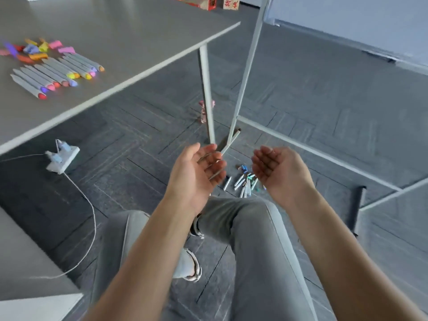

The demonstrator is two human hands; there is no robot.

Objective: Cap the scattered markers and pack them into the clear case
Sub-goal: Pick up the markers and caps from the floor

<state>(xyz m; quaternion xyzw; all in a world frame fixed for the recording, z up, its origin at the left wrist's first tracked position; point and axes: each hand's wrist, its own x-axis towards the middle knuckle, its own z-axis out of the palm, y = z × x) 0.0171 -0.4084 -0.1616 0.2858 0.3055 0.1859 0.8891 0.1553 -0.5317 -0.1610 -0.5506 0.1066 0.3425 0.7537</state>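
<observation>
A row of grey markers (55,70) with bare coloured tips lies on the grey table (129,28) at the upper left, and loose coloured caps (39,48) are scattered just behind them. Several more markers and caps (244,180) lie in a pile on the carpet between my hands. My left hand (196,174) is held out, palm turned right, fingers apart. Blurred grey markers (229,141) streak past its fingertips, one with a brown tip. My right hand (280,172) is cupped, palm facing left, holding nothing. No clear case is in view.
My knees in grey jeans (243,228) are below my hands. White table legs (207,96) stand beyond the floor pile, with a small pink object (205,111) behind them. A white power strip (62,156) with its cable lies on the carpet at left. A black bar (359,205) stands at right.
</observation>
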